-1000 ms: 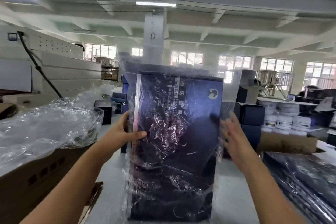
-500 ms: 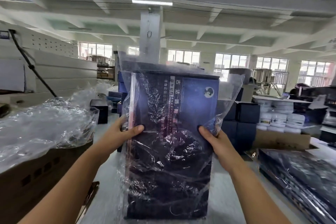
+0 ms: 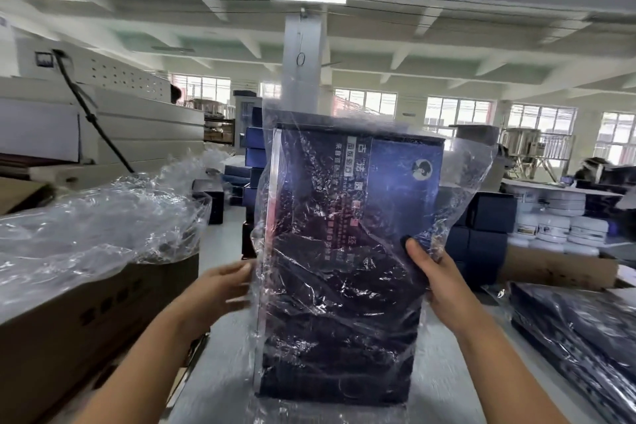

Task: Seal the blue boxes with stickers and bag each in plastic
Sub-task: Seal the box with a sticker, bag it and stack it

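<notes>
The left grip (image 3: pixel 216 289) has come off the blue box (image 3: pixel 354 251) and sits blurred, fingers loosely spread, just beside its left edge. The right grip (image 3: pixel 440 282) still clamps the right edge through the plastic bag (image 3: pixel 471 175), thumb on the front. The box stands upright on the tabletop (image 3: pixel 447 385) inside the bag; it looks stiff and fairly light but slippery under the film, so both side edges are the safest hold, not the slack plastic.

We list 1 blue box (image 3: pixel 389 182) inside 1 plastic bag (image 3: pixel 471 179); 1 cardboard carton (image 3: pixel 86 327) at the left edge of the bench (image 3: pixel 223 375), 1 second carton (image 3: pixel 557 268) at its right; white jars (image 3: pixel 557 229), count unclear.
</notes>
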